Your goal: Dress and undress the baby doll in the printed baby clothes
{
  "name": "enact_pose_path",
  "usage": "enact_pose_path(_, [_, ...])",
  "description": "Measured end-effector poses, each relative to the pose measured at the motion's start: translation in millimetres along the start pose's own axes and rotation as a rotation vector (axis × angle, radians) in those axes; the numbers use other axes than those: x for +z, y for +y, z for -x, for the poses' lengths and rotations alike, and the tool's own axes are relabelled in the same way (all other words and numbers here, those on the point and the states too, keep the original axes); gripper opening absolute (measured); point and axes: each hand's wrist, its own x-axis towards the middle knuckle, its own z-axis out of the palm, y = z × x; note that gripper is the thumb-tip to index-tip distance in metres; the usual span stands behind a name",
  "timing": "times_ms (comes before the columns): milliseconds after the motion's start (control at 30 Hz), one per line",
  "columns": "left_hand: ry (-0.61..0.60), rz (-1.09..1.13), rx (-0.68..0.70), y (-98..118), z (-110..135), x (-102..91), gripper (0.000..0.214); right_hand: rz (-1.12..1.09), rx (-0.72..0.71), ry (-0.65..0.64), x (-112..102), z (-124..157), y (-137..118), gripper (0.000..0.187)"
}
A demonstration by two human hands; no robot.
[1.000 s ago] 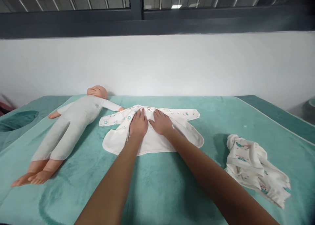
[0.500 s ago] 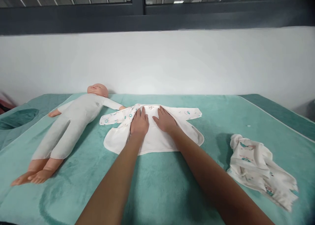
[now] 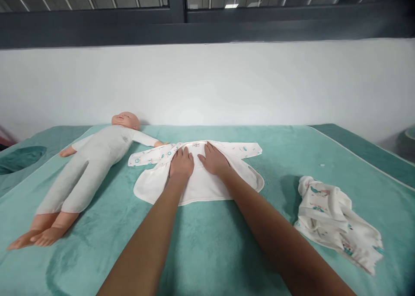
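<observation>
A white baby shirt (image 3: 204, 186) with a small teal print on its sleeves lies spread open, its plain inner side up. My left hand (image 3: 181, 162) rests flat on the left part of its inside, below the collar. Opposite it, my right hand (image 3: 214, 158) lies with fingers out flat on the right part. Both hands press on the cloth and grip nothing. A baby doll (image 3: 100, 144) in a white cloth body lies on its back to the left, one hand close to the shirt's left sleeve.
A crumpled white printed baby garment (image 3: 337, 222) lies at the right. Everything rests on a teal plush cover (image 3: 207, 253). Behind it rises a white wall (image 3: 207, 84) below a dark window frame (image 3: 97, 28) with bars outside.
The whole scene has shifted slightly left and a little down in view. Both hands stay on the shirt, in nearly the same places.
</observation>
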Motion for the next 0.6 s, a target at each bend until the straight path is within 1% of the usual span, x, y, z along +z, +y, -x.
enact_pose_path(400, [-0.051, -0.005, -0.006, -2.1, -1.2, 3.0, 0.057, 0.003, 0.002, -0.012, 2.4, -0.9, 2.0, 0.079])
enact_pose_path(600, [-0.060, -0.014, 0.002, 0.7, 2.6, -1.9, 0.058, 0.037, 0.013, 0.004, 4.5, 1.2, -0.5, 0.077])
